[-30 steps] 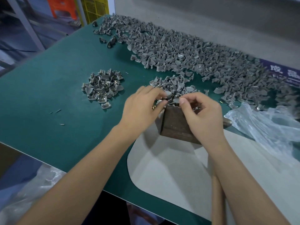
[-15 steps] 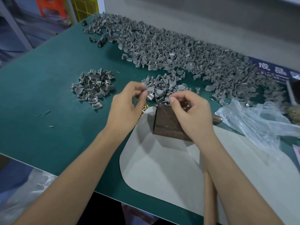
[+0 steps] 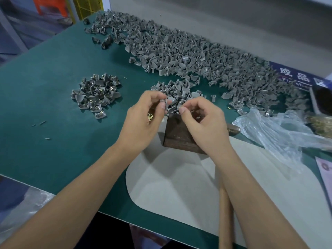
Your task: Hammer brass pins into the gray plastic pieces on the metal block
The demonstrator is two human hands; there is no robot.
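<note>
A dark rusty metal block (image 3: 177,135) stands on a pale grey mat (image 3: 179,186). My left hand (image 3: 143,121) pinches a gray plastic piece (image 3: 166,103) between thumb and fingers just above the block's far left corner; several brass pins (image 3: 150,116) glint in its palm. My right hand (image 3: 203,121) hovers over the block's top with fingertips pinched on something small that I cannot make out, next to another gray piece (image 3: 177,109). A hammer's wooden handle (image 3: 224,212) runs under my right forearm, its head (image 3: 233,129) peeking out to the right of the block.
A broad heap of loose gray pieces (image 3: 188,51) covers the far side of the green table. A small pile with brass pins fitted (image 3: 96,94) lies at left. A smaller cluster (image 3: 176,90) sits behind the block. Crumpled clear plastic (image 3: 276,130) lies at right.
My left hand has drawn back from the block and lifted a gray piece. My right hand stays over the block's top. The camera view shifted slightly.
</note>
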